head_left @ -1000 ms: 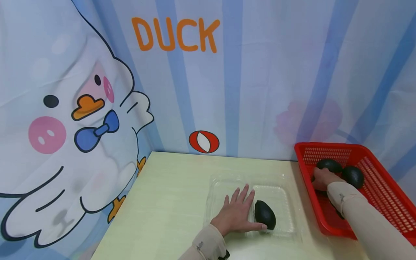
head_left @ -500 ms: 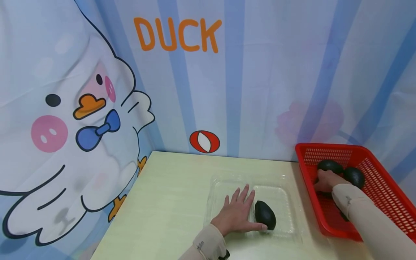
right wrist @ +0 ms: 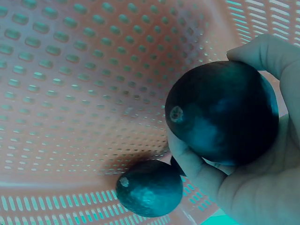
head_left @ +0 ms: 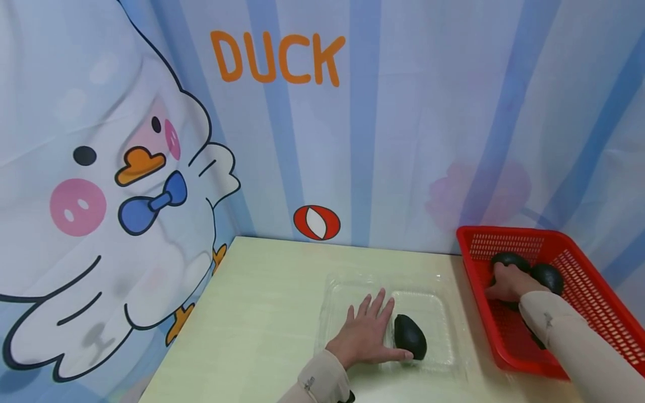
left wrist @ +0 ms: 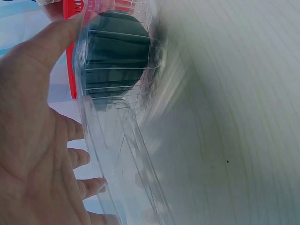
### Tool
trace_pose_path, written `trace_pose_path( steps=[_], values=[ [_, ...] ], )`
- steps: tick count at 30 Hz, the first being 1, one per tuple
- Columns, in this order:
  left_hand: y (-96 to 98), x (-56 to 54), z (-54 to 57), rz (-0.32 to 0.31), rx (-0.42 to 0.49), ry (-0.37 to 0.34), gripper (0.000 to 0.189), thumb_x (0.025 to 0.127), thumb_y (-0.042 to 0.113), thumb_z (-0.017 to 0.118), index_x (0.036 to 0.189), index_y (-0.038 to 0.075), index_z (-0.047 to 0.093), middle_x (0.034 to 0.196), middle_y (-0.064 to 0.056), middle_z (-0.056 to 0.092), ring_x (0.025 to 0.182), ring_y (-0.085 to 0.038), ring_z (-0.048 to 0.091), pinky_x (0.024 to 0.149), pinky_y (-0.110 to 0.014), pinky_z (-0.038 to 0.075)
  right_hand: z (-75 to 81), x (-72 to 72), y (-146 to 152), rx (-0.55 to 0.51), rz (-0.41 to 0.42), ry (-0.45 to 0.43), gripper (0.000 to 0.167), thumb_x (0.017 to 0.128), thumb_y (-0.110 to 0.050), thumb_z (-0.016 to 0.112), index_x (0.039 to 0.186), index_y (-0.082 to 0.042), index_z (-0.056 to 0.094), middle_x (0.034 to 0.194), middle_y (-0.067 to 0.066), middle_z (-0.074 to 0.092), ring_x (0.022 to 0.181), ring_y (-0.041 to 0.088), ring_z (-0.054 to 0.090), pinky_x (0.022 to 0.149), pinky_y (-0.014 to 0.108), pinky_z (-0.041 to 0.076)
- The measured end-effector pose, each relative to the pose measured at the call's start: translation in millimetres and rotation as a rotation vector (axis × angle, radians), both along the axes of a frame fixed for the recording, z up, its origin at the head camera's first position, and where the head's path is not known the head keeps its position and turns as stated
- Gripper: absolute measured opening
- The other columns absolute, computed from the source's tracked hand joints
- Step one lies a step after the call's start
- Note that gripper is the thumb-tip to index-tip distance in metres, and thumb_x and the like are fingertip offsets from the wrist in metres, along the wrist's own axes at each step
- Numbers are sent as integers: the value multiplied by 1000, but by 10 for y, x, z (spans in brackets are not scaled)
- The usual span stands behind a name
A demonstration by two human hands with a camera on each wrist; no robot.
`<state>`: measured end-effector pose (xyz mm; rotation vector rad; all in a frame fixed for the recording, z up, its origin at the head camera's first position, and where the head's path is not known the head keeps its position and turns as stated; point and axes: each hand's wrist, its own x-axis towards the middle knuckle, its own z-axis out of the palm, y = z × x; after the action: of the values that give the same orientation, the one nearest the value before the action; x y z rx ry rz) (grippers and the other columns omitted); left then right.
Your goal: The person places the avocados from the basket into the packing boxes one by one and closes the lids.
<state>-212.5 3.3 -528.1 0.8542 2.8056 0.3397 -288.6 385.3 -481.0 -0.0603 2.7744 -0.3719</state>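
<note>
A dark green avocado (head_left: pixel 410 337) lies in the right compartment of a clear plastic clamshell box (head_left: pixel 445 336), which is spread flat on the table. My left hand (head_left: pixel 361 338) rests with spread fingers over the box's left half, its thumb reaching across to the avocado's near end. In the left wrist view, the box wall stands between the palm and the avocado (left wrist: pixel 117 54). Inside the red basket (head_left: pixel 499 330), my right hand (head_left: pixel 510 284) grips another avocado (right wrist: pixel 222 112), thumb on one side and fingers curled beneath. That fruit is mostly hidden by the hand in the head view.
Two more avocados, a far one (head_left: pixel 510 260) and a right one (head_left: pixel 547 277), lie in the basket around the right hand. The basket's slotted wall (head_left: pixel 599 291) rises beside the right forearm. A duck-printed curtain (head_left: pixel 393 123) hangs behind the pale table (head_left: pixel 262 313).
The right hand has shifted slightly to the right inside the basket. My left hand and the avocado in the box keep their places.
</note>
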Motion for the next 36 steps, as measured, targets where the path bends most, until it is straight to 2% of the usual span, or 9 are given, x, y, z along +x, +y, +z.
trace_pose_path(
  steps=[3,5,11,17,21,27,36],
  values=[
    [-3,8,-1,0,5,-2,113,79,87,53,165,24,15,172,-1,6,156,-30,18,115,-65,29,21,29,-23,-4,-8,15,89,87,-39,73,129,24,29,126,51,40,111,58,50,90,64,46],
    [-7,12,0,2,3,-4,113,79,88,53,165,25,15,172,0,6,156,-30,18,115,-65,29,39,48,-48,-13,-18,32,88,86,-40,74,126,23,27,125,52,38,111,59,49,90,65,46],
    [-18,22,-2,7,-6,-4,113,79,88,53,165,25,15,172,1,4,156,-29,18,115,-64,29,49,116,-133,-61,-50,108,72,84,-34,75,111,14,28,107,40,41,90,47,53,77,57,50],
    [-13,27,-10,5,-8,-1,113,79,88,52,165,25,15,172,0,5,156,-30,18,115,-64,30,61,176,-204,-53,-82,195,62,87,-24,73,106,15,28,105,41,36,79,45,54,67,53,49],
    [-13,29,-13,1,-6,1,113,79,88,52,165,24,15,172,-1,6,156,-30,18,115,-64,30,109,231,-243,-54,-84,212,63,89,-22,72,114,18,30,110,46,35,83,50,55,69,57,50],
    [-19,28,-16,-3,5,-1,112,80,87,52,165,24,15,172,-1,6,156,-30,18,114,-65,30,157,290,-267,-50,-56,261,75,91,-24,71,131,24,29,122,53,34,100,62,51,81,68,47],
    [-16,21,20,-9,10,-5,112,81,86,52,165,23,15,172,-1,6,156,-31,19,115,-65,29,235,377,-318,-37,-79,322,71,89,-24,74,128,21,35,120,49,39,99,59,53,81,70,48]
  ],
)
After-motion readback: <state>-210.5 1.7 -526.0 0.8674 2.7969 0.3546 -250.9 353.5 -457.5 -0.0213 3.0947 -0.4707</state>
